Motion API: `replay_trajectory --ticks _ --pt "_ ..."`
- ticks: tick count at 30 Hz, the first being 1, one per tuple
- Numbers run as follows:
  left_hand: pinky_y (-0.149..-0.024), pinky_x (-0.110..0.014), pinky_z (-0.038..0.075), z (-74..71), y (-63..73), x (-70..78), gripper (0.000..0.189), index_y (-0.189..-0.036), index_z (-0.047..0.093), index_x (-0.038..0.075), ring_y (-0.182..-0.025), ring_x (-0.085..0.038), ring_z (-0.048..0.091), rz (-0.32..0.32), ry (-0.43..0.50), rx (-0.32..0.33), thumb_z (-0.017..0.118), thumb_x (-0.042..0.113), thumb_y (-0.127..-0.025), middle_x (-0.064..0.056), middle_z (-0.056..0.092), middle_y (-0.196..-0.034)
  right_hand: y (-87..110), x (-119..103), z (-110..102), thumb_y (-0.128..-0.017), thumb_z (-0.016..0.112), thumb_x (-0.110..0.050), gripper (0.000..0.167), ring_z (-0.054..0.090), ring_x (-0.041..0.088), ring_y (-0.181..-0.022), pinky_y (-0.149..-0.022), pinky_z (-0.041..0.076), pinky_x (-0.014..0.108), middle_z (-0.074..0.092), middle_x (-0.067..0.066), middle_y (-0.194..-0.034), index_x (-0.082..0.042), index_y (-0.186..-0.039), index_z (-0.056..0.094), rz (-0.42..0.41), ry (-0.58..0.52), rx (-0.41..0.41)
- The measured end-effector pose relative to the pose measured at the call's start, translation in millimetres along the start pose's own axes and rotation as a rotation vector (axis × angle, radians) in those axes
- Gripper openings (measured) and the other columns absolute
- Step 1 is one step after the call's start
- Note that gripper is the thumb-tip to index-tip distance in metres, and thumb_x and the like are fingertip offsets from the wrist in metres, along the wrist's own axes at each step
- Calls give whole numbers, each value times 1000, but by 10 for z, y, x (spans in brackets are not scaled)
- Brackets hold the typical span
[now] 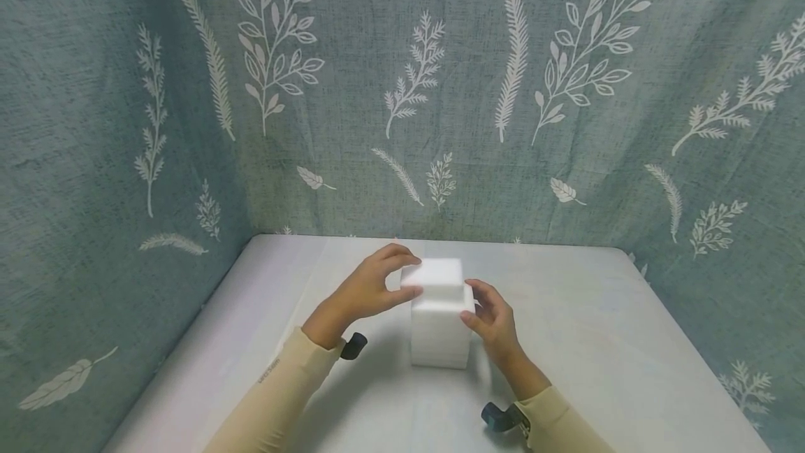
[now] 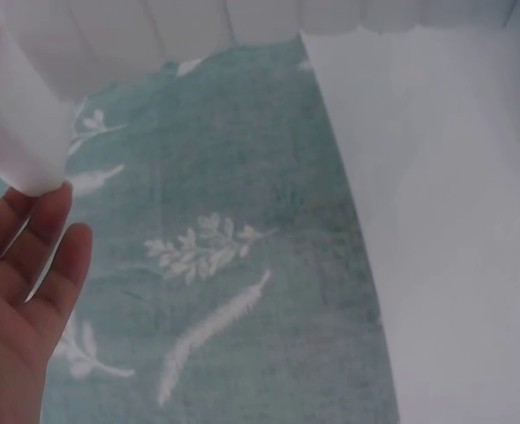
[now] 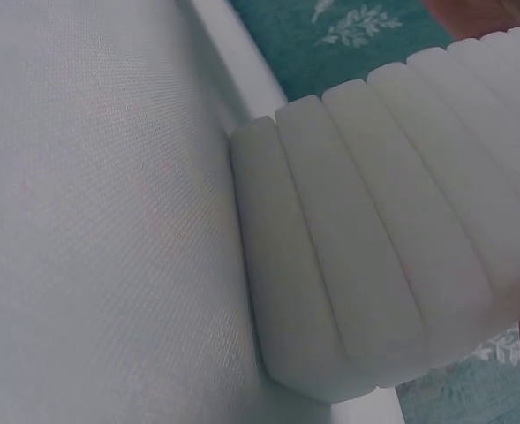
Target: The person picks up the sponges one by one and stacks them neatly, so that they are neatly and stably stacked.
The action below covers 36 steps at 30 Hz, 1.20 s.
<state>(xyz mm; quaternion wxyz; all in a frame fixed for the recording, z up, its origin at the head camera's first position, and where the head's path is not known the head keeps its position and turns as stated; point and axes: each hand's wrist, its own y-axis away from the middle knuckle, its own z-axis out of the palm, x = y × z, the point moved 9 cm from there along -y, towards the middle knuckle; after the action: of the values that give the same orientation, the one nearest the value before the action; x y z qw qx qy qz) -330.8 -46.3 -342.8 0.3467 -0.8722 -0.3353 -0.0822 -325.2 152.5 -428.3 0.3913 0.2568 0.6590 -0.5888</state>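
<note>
A stack of white sponge blocks (image 1: 440,338) with rounded edges stands upright on the white table. My left hand (image 1: 371,285) pinches the top sponge block (image 1: 434,271) between thumb and fingers; it sits slightly left of the blocks below. In the left wrist view that sponge block (image 2: 21,115) is tilted by the camera angle, beside the stack's layers. At the upper right of the stack, my right hand (image 1: 493,320) grips its side, thumb in front and fingers behind. Several layers of the stack (image 3: 365,230) show in the right wrist view, where most of the hand is hidden.
The white table (image 1: 566,341) extends around the stack to both sides. Behind and at the sides hangs a green cloth (image 1: 352,173) with white leaf patterns. Dark wrist-worn devices (image 1: 497,416) sit at both sleeves.
</note>
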Motion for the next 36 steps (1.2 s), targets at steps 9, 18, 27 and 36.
replay_trajectory --ticks 9,18,27,36 --pt "-90 -35 49 42 15 74 43 -119 66 13 -110 -12 53 -4 22 0 74 39 -86 2 56 -121 -15 -13 6 -84 63 6 47 60 21 -112 -88 52 33 55 25 -124 7 -130 50 7 15 -16" --pt "-88 -32 50 108 30 124 46 -119 66 13 -110 -11 53 -7 17 -11 74 43 -85 4 55 -122 -23 -25 3 -83 65 9 48 57 19 -117 -90 51 33 55 24 -126 9 -129 50 9 29 -6" --pt "-87 -31 51 130 47 183 46 -119 66 11 -108 -13 53 18 24 -4 76 40 -84 1 56 -121 -23 -29 -9 -84 65 8 49 53 16 -123 -96 46 39 53 24 -131 9 -130 49 19 67 0" --pt "-90 -32 50 162 65 178 47 -119 66 11 -109 -12 53 33 12 -3 76 41 -84 2 56 -121 -6 -28 3 -83 65 8 51 48 31 -128 -98 43 39 52 24 -134 8 -131 48 18 87 -10"
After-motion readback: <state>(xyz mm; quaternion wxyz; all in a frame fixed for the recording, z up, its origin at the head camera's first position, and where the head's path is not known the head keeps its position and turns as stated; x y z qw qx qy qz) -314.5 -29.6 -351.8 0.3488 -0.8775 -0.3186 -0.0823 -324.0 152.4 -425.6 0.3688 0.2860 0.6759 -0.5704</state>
